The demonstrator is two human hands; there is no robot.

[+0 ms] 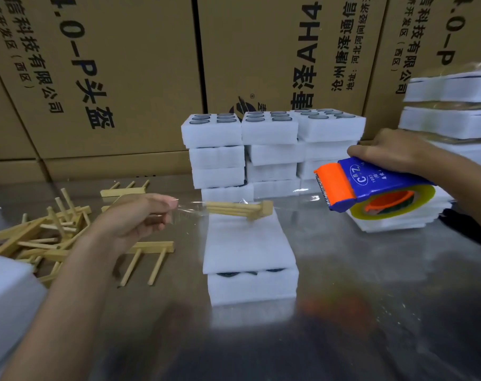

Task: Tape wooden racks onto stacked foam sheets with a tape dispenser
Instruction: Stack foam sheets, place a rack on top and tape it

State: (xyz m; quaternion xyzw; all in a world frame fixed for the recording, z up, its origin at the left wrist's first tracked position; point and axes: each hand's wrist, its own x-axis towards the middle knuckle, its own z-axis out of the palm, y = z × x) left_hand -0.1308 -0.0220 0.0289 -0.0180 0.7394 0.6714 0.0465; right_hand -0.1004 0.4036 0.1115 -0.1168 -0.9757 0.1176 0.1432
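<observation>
Racks (41, 237) lie heaped on the far left of the metal table (371, 284), loose wooden pieces with pegs pointing every way, waiting their turn. Just right of that pile I have my left hand (140, 218), fingers curled and pinching the free end of the clear tape (191, 210). From there the strip runs taut and level to the right, passing over a single wooden rack (242, 209) that rests on the far edge of the foam stack (247, 243) in front of me. That stack is two white foam sheets, one on the other, with dark items showing in the gap between them. Behind it stand more foam blocks (269, 149) piled against cardboard boxes (123, 64).

Further right the strip meets the orange toothed edge of the tape dispenser (371, 185), which my right hand (390, 152) grips from above around the blue body. More wrapped foam bundles (451, 111) sit at the far right.

As I read it, I am mid-pull: a length is drawn out and hangs just above the rack, not yet pressed down. Next I should lower both hands together so the strip lands across the rack and down the sides of the foam, keeping it tight and square, then tilt the dispenser to cut. The rack looks lightly perched, so a skewed pull could drag it off the edge.
</observation>
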